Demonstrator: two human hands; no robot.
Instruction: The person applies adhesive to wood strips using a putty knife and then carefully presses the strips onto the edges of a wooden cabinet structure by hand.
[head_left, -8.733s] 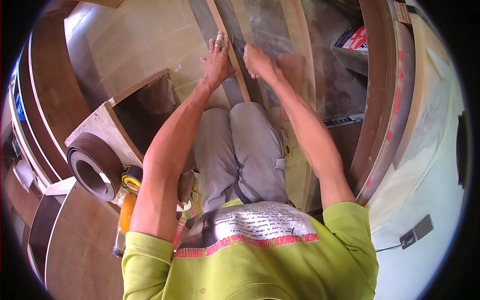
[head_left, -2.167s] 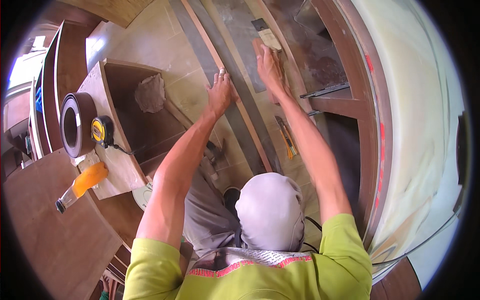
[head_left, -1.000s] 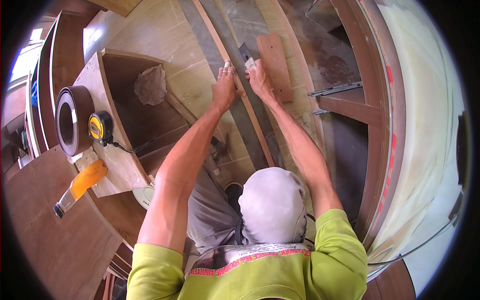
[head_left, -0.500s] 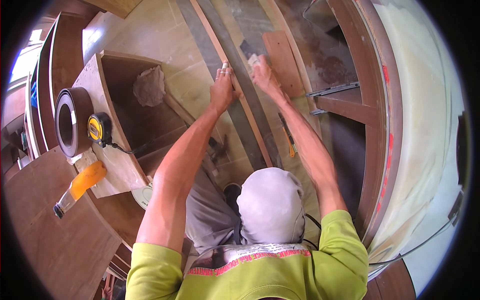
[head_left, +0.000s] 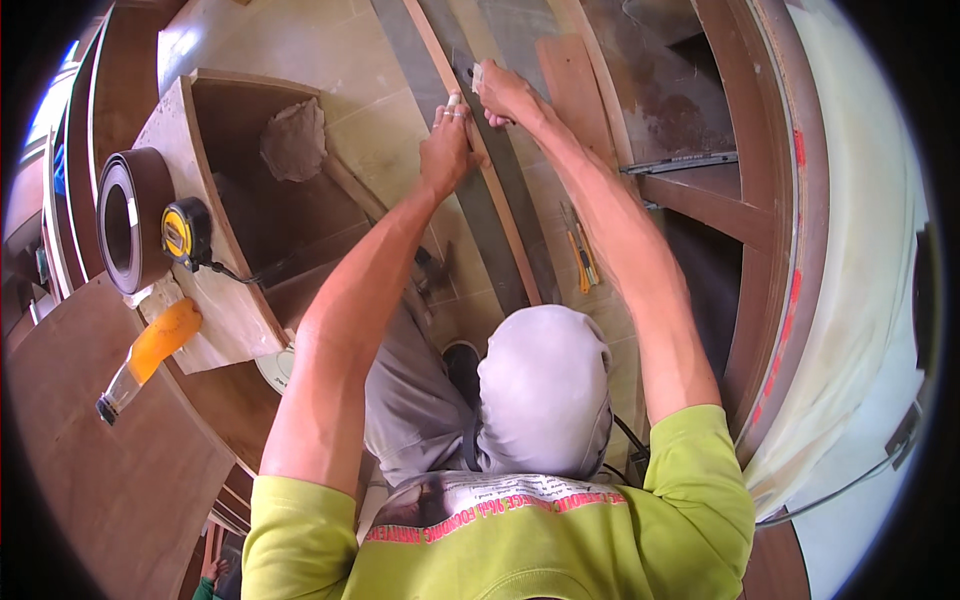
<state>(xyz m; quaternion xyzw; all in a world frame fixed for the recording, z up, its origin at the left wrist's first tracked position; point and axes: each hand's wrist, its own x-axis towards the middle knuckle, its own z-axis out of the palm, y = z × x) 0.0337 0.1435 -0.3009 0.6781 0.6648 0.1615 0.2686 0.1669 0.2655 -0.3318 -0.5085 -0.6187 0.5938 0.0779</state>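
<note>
Head view: left hand (head_left: 446,152) on the strip (head_left: 507,225), right hand (head_left: 506,97) around a scraper (head_left: 477,78)

The left hand lies over the narrow wooden strip, fingers close together and thumb at its right side; whether it pinches the strip or only presses it cannot be told. The right hand, just beside, is curled around the scraper's pale handle; the blade is mostly hidden.

The strip runs away from the person, dark grey along both sides, its near end by the grey-trousered knee (head_left: 545,390). Right of the right hand lies a reddish board (head_left: 573,85); nearer, an orange cutter (head_left: 579,262) rests on the floor (head_left: 375,125).

Leftward, an open box (head_left: 225,300) bears a brown roll (head_left: 155,215), a yellow-and-black tape measure (head_left: 184,232) and, near its corner, a bottle (head_left: 160,340) with an orange body. To the right, a metal rail (head_left: 688,162) shows at a brown cabinet (head_left: 775,200).
</note>
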